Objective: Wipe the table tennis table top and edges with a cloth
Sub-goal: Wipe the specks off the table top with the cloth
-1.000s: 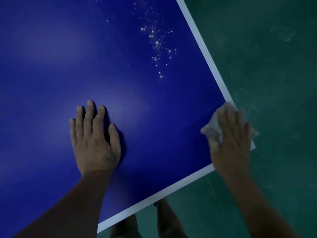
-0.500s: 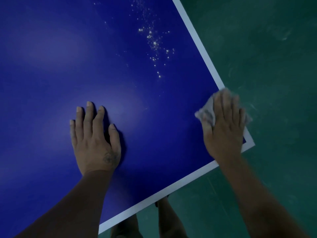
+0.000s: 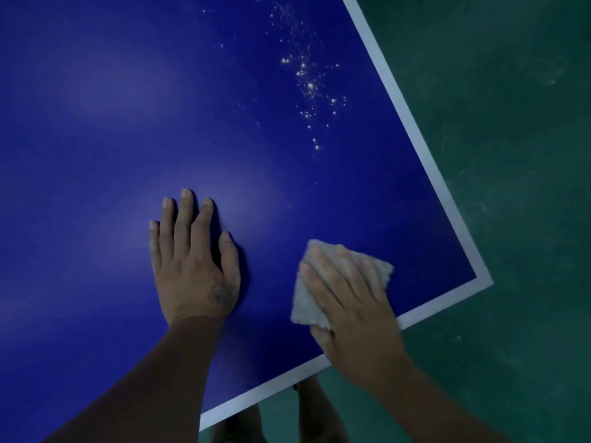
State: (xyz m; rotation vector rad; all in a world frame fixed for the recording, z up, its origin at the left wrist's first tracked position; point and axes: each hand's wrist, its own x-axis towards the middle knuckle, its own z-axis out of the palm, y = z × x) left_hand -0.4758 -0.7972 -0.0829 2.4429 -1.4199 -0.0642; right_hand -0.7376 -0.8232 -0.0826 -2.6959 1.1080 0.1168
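Blue table tennis table (image 3: 121,129), near right corner, with two bare hands and one cloth on its top.

Left hand (image 3: 195,266): flat on the blue surface, fingers straight and slightly spread, holding nothing. Right hand (image 3: 351,308): laid over a pale grey cloth (image 3: 305,303), fingers extended and pressing it against the top, blurred. Hands lie apart, side by side, with bare table between them. The cloth sits just inside the near white border line (image 3: 431,310), close to the corner. Scatter of bright specks (image 3: 309,87) farther up the surface beside the right-hand border; droplets or dust, cannot tell which. Green floor (image 3: 511,161) beyond both edges. The person's legs (image 3: 316,410) show below the near edge.
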